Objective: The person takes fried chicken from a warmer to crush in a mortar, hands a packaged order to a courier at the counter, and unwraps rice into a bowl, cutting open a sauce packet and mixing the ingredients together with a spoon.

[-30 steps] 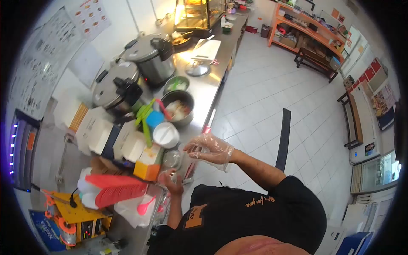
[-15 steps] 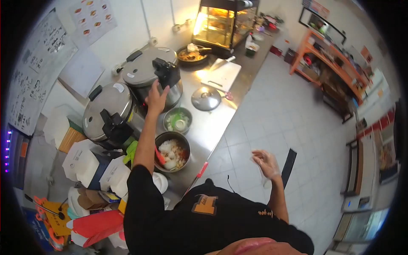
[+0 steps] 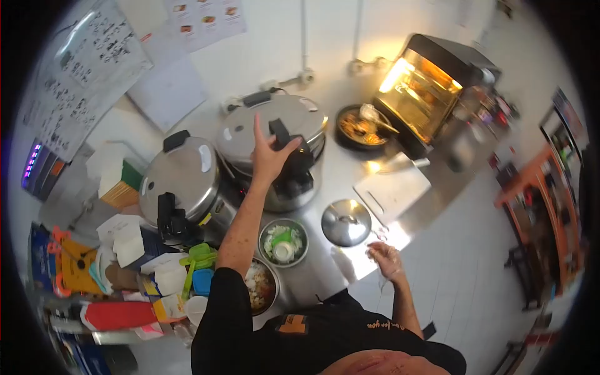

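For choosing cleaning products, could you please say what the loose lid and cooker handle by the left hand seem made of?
Loose lid: probably polished steel, given its silvery reflections.
Cooker handle: likely plastic, black with slight sheen, though painted metal remains possible.

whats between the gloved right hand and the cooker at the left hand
The metal lid lies between the right hand and cooker, in the head view.

Metal ctr: L cooker beside R cooker, both lids on. Bowl in front of R cooker; pot just beside bowl, partly hidden. Loose lid knob up, nr board. Pan btwn R cooker & lit warmer.
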{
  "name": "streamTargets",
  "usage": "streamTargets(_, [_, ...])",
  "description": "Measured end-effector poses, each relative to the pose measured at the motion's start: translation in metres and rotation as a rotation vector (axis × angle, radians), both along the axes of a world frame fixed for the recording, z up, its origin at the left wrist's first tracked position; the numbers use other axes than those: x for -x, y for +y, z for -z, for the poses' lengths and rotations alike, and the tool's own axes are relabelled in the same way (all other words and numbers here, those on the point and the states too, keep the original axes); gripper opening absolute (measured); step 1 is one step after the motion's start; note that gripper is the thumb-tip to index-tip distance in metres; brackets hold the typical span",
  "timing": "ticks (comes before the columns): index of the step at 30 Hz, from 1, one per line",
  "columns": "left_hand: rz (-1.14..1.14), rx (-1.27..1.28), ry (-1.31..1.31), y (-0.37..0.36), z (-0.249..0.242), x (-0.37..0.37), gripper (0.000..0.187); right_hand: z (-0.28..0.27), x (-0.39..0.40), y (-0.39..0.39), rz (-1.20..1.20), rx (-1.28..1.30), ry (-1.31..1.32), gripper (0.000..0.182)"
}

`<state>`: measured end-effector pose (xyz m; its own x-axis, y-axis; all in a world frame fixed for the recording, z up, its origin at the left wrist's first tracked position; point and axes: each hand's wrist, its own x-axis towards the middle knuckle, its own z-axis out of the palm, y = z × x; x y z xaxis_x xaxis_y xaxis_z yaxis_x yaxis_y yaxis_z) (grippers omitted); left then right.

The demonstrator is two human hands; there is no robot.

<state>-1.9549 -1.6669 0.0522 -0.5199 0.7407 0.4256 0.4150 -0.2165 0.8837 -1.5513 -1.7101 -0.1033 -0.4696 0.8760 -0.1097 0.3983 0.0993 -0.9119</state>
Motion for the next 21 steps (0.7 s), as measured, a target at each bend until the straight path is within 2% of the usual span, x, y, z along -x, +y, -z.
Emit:
streamTargets(1, [0.025,-0.128,0.033,0.017,-0.017,0.009,0.123,-0.006,0.012,0.043,-0.067,-0.078,-0.062,0.029])
streamTargets(3, [-0.203,0.036,0.461,0.036,-0.090,0.017,0.130,-0.030,0.061,0.130,-0.152,-0.249,-0.073,0.028])
streamTargets(4, [-0.276,0.116,0.453,0.054,-0.113,0.030,0.126,-0.056,0.100,0.165,-0.215,-0.413,-0.160,0.026])
streamTargets(5, [-0.348,0.196,0.443,0.068,-0.133,0.043,0.122,-0.069,0.137,0.198,-0.252,-0.555,-0.086,0.024])
streamTargets(6, [-0.359,0.305,0.453,0.073,-0.162,0.044,0.119,-0.084,0.177,0.228,-0.348,-0.741,-0.126,0.023])
streamTargets(7, [-0.367,0.411,0.465,0.078,-0.186,0.045,0.116,-0.105,0.217,0.244,-0.467,-0.813,-0.073,0.022])
streamTargets(9, [-0.434,0.474,0.458,0.092,-0.203,0.057,0.113,-0.136,0.302,0.270,-0.839,-0.770,-0.375,0.021])
streamTargets(11, [-0.459,0.474,0.446,0.104,-0.208,0.072,0.111,-0.090,0.387,0.313,-1.088,-0.962,-0.429,0.024])
streamTargets(14, [-0.426,0.394,0.424,0.115,-0.213,0.091,0.111,-0.042,0.478,0.334,-1.112,-0.882,-0.864,0.030])
streamTargets(17, [-0.399,0.348,0.442,0.121,-0.217,0.105,0.110,-0.011,0.526,0.346,-1.268,-0.755,-1.083,0.039])
streamTargets(20, [-0.425,0.334,0.457,0.125,-0.221,0.111,0.107,-0.011,0.528,0.326,-1.025,-0.566,-1.055,0.043])
streamTargets(21, [-0.419,0.327,0.468,0.126,-0.219,0.112,0.106,-0.002,0.524,0.326,-1.022,-0.586,-1.036,0.042])
